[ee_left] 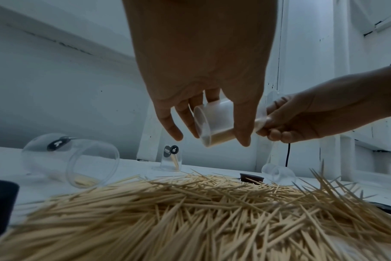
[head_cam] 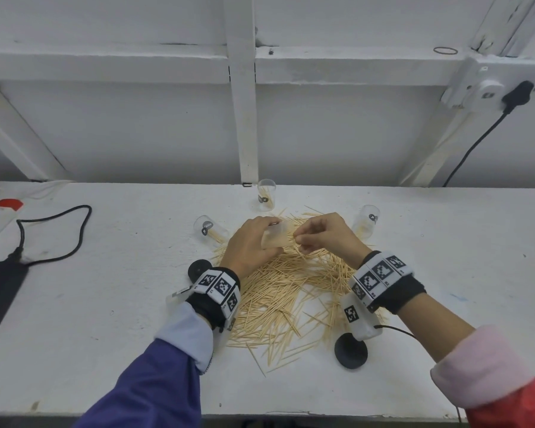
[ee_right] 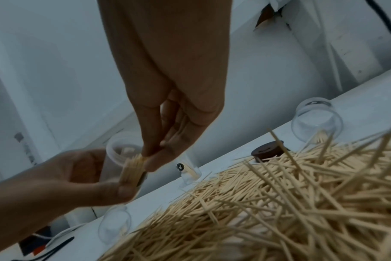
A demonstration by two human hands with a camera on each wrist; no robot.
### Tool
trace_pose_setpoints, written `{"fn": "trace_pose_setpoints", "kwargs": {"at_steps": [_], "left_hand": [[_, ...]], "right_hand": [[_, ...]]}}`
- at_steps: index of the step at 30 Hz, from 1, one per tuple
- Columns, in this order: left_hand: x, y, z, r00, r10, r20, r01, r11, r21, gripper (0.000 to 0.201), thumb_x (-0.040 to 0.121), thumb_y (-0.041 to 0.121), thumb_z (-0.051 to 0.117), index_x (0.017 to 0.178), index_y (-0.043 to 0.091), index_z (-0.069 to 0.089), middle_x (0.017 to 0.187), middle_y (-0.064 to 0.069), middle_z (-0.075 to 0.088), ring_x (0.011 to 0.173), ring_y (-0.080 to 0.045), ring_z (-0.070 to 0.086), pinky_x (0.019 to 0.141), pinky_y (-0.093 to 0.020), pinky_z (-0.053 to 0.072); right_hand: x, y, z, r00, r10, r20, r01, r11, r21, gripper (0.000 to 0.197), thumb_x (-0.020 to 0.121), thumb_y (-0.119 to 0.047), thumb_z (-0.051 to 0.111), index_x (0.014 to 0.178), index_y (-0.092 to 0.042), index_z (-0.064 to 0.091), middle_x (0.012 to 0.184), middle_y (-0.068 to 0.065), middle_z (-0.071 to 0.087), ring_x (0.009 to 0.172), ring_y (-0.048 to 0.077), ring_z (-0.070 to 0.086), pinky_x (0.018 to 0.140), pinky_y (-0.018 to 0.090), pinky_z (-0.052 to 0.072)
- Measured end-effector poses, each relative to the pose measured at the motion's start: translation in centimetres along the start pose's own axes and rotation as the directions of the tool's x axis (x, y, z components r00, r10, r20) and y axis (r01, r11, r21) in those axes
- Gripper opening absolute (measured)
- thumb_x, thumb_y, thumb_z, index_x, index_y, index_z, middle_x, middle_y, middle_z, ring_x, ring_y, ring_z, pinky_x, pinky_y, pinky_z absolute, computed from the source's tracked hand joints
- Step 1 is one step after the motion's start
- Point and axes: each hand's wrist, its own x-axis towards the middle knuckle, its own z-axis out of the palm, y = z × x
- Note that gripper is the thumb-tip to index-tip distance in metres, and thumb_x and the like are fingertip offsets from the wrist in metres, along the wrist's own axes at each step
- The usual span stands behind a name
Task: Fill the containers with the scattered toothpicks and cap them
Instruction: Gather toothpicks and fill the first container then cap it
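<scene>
A large pile of loose toothpicks (head_cam: 291, 291) covers the middle of the white table (head_cam: 105, 350). Above its far edge my left hand (head_cam: 271, 237) grips a clear container (head_cam: 283, 234), tilted on its side with its mouth toward my right hand; in the left wrist view, toothpicks lie along the container's (ee_left: 214, 121) lower wall. My right hand (head_cam: 300, 242) pinches a small bundle of toothpicks (ee_right: 133, 169) at that mouth. In the right wrist view the right hand (ee_right: 149, 159) holds the bundle's upper end.
One clear container (head_cam: 266, 194) stands upright at the back with a few toothpicks inside. Two more lie on their sides, one on the left (head_cam: 210, 231) and one on the right (head_cam: 366, 222). Black caps (head_cam: 200, 268) (head_cam: 350, 350) lie beside the pile. A black adapter (head_cam: 0, 288) sits far left.
</scene>
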Motion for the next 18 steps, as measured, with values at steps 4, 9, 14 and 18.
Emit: {"fn": "trace_pose_setpoints", "kwargs": {"at_steps": [4,9,14,18], "left_hand": [[-0.3,0.5,-0.2,1.000,-0.029,0.002,0.029,1.000,0.009,0.063,0.077,0.032,0.079,0.133,0.017,0.053,0.127,-0.001,0.059,0.115,-0.019,0.053,0.092,-0.035,0.043],[-0.9,0.9,-0.1,0.999,-0.052,0.010,0.052,0.999,0.005,0.062,0.078,0.033,0.079,0.133,0.017,0.054,0.126,0.001,0.060,0.114,-0.016,0.054,0.088,-0.031,0.042],[-1.3,1.2,0.1,0.996,-0.092,0.018,0.092,0.996,-0.020,0.065,0.077,0.038,0.079,0.134,0.019,0.052,0.127,0.003,0.060,0.114,-0.015,0.055,0.088,-0.031,0.044],[-1.8,1.0,0.1,0.992,-0.126,0.008,0.126,0.992,-0.015,0.065,0.076,0.043,0.077,0.133,0.022,0.052,0.126,0.006,0.060,0.112,-0.014,0.056,0.089,-0.034,0.047]], "right_hand": [[-0.2,-0.3,0.2,0.993,-0.070,-0.092,0.052,0.981,-0.185,0.005,0.078,-0.005,0.077,0.083,-0.005,0.076,0.071,0.009,0.070,0.053,0.005,0.059,0.047,0.020,0.046],[-1.0,-0.8,0.4,0.993,-0.115,-0.031,0.106,0.971,-0.216,0.011,0.085,-0.002,0.069,0.094,-0.005,0.075,0.071,0.009,0.070,0.046,-0.001,0.056,0.047,0.017,0.045],[-0.9,-0.3,0.4,0.981,-0.183,-0.071,0.155,0.946,-0.285,0.012,0.081,-0.004,0.074,0.090,-0.012,0.074,0.081,0.006,0.072,0.062,0.010,0.062,0.047,0.013,0.043],[-0.7,0.7,-1.1,0.975,-0.161,-0.152,0.094,0.924,-0.371,0.011,0.087,-0.011,0.069,0.097,-0.016,0.068,0.089,0.004,0.069,0.073,0.016,0.064,0.051,0.018,0.047]]}}
